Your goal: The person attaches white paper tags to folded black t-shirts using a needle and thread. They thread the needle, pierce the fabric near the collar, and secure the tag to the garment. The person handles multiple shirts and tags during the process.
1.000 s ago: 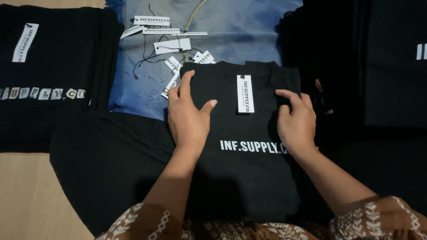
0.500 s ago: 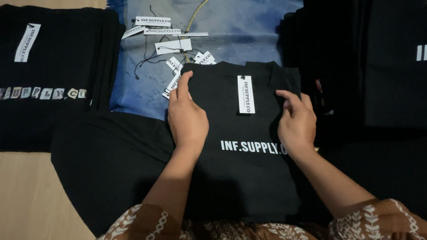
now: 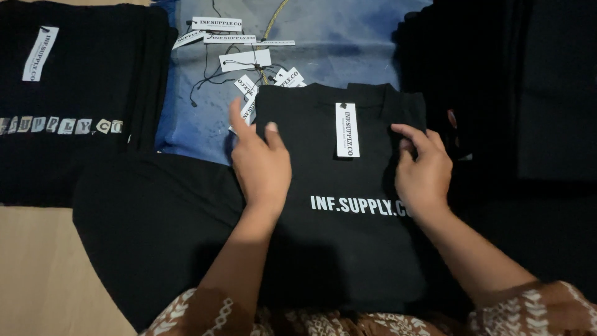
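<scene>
A folded black t-shirt (image 3: 348,249) with white lettering across the chest lies in front of me. A white paper hang tag (image 3: 347,129) hangs near its collar. My left hand (image 3: 261,165) lies flat on the shirt's left edge, fingers together, thumb out over the fabric. My right hand (image 3: 424,171) rests on the shirt's right edge, with the fingers curled around the folded side near the shoulder.
A stack of folded black shirts (image 3: 68,106) with tags sits at the left. Several loose white hang tags (image 3: 245,60) with strings lie on a blue cloth (image 3: 348,43) behind. More black garments (image 3: 528,93) are piled at the right. Bare wooden floor (image 3: 37,274) shows at lower left.
My left hand has slid slightly left to the shirt's edge. My right hand has shifted a little along the right side. The shirt stays in place.
</scene>
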